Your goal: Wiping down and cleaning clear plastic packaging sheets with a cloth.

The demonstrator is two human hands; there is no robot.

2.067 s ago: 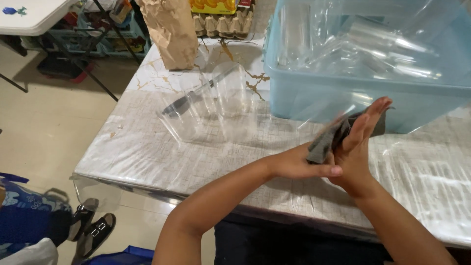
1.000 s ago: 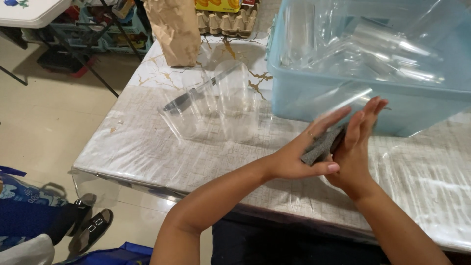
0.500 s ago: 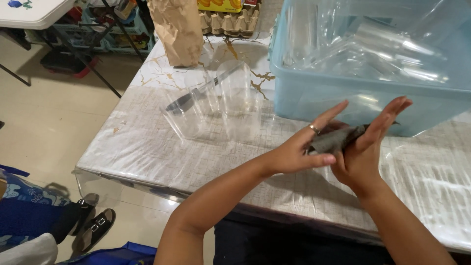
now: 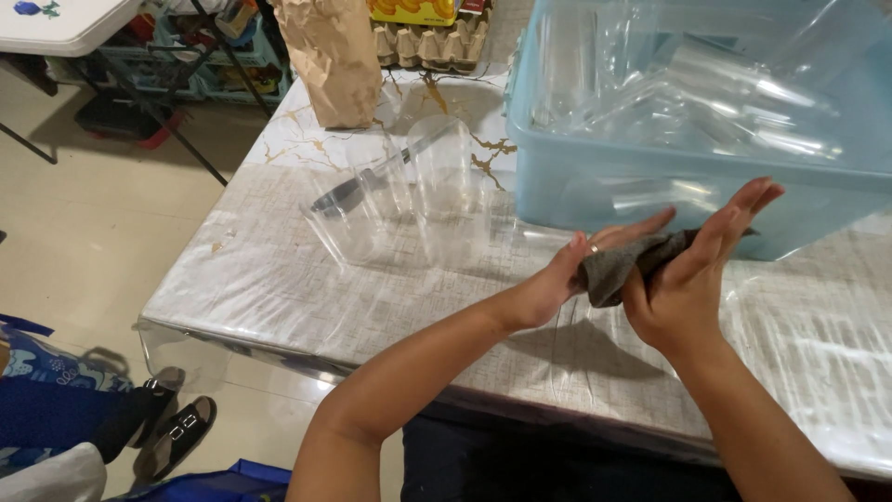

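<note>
Palms now flatter, less upright than a second ago – left hand (image 4: 557, 284) and right hand (image 4: 692, 279) press grey cloth (image 4: 618, 265) between them, fingers spread, near blue tub (image 4: 650, 200) – rolling goes on.

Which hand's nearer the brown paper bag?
Left. The left hand sits on the bag's side of the grey cloth; the right hand is beyond it.
</note>
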